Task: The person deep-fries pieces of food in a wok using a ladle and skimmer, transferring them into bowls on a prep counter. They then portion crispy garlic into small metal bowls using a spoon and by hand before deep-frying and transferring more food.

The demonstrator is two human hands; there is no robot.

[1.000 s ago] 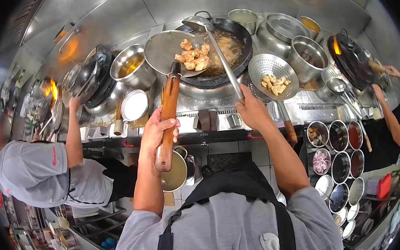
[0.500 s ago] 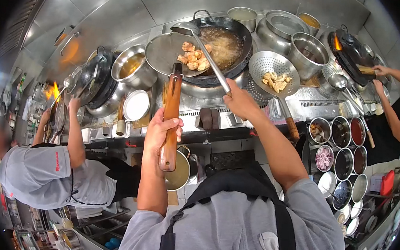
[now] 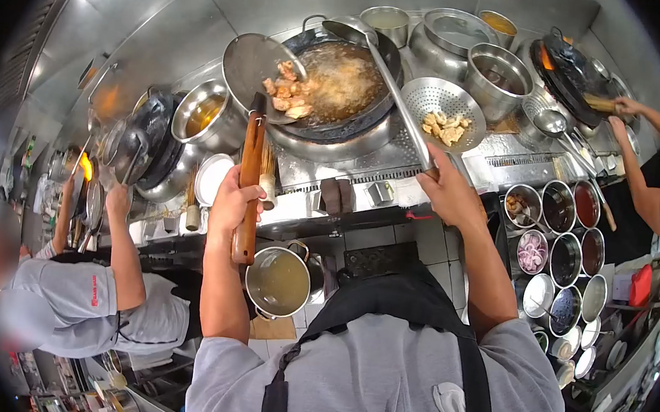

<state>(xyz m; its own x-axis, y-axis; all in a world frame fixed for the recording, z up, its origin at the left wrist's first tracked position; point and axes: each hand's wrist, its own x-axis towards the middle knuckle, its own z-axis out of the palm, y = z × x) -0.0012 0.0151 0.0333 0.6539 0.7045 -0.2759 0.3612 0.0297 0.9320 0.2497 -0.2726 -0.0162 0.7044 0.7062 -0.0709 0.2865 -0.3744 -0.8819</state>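
Observation:
My left hand (image 3: 233,202) is wrapped round the wooden handle (image 3: 252,153) of a round strainer (image 3: 252,64). Tilted towards the wok (image 3: 392,60), the strainer has browned fried pieces (image 3: 290,94) at its right edge, over the bubbling oil (image 3: 348,79). Closed on the end of a long metal ladle (image 3: 400,99) is my right hand (image 3: 451,191); the ladle's bowl is at the wok's far rim. To the right of the wok, a perforated skimmer (image 3: 416,96) holds pale pieces (image 3: 446,128).
Co-workers stand at woks on the left (image 3: 133,291) and right (image 3: 647,161). Metal pots (image 3: 497,103) line the stove's back. Several containers of sauces and sliced onion (image 3: 532,251) stand at right. Below my left hand is a pot (image 3: 277,281) of liquid.
The strainer has moved left and tipped towards the wok, its pieces sliding to the lower right edge. The ladle and my right hand have shifted right. The pot below shows more fully.

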